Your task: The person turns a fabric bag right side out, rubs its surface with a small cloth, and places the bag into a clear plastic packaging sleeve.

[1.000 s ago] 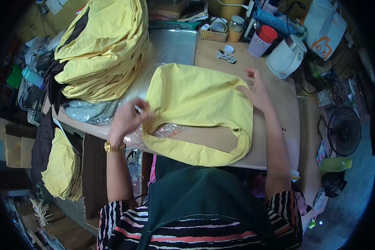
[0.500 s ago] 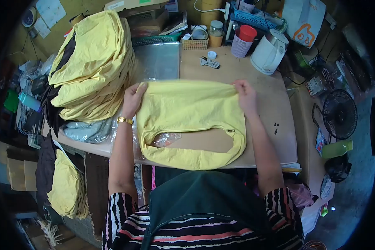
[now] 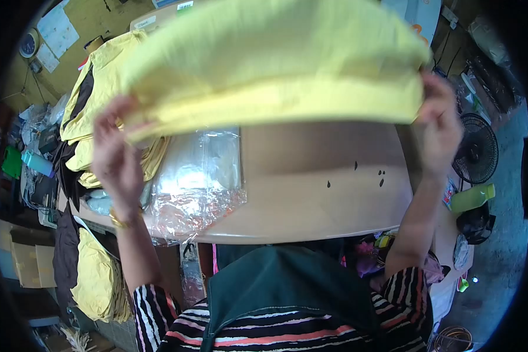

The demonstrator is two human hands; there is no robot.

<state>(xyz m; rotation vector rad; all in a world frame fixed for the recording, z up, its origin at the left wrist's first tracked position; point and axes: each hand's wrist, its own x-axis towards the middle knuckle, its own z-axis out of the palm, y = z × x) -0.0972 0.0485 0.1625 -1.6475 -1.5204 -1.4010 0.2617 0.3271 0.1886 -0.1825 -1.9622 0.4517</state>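
Note:
A yellow fabric shoulder bag [image 3: 276, 70] is lifted toward the camera above the table, blurred by motion. My left hand [image 3: 118, 155] grips its lower left corner, and my right hand [image 3: 440, 126] grips the lower right one. The bag's handle loop and zip cannot be made out now. Behind my left hand, a tall stack of yellow bags [image 3: 108, 58] with dark brown parts is partly covered by the raised one. Clear plastic bags [image 3: 205, 164] lie on the table to the right of my left forearm.
The brown table [image 3: 311, 205] has small dark marks on its surface. Off its right side stand a black fan [image 3: 478, 149] and a green bottle [image 3: 472, 198]. More yellow pieces [image 3: 97, 276] hang at the lower left, beside cardboard boxes [image 3: 26, 261].
Both hands have raised the bag from the table toward the camera and moved farther apart. The plastic bags and table marks it covered are now exposed.

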